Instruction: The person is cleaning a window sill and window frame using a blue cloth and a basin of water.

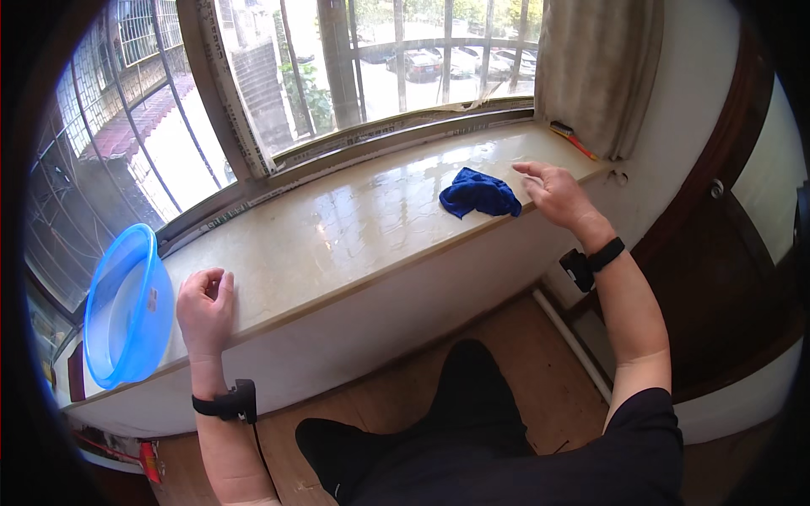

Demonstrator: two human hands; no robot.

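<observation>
A crumpled dark blue cloth [479, 193] lies on the wet, pale window sill [354, 221], close to its front edge. Just right of the cloth, my right hand [549, 190] hovers over or rests on the sill, fingers apart and holding nothing. My left hand [207, 307] is at the left part of the sill with its fingers curled; whether anything small is between them cannot be told. Beside it on the left stands a translucent blue plastic basin [126, 310], seen at a slant, its contents unclear.
A brush with a red and yellow handle [574, 140] lies at the sill's right end by the curtain [591, 76]. Behind the sill runs a barred window [392, 120]. A red object [150, 462] is on the floor at lower left. A dark wooden door [715, 284] stands at right.
</observation>
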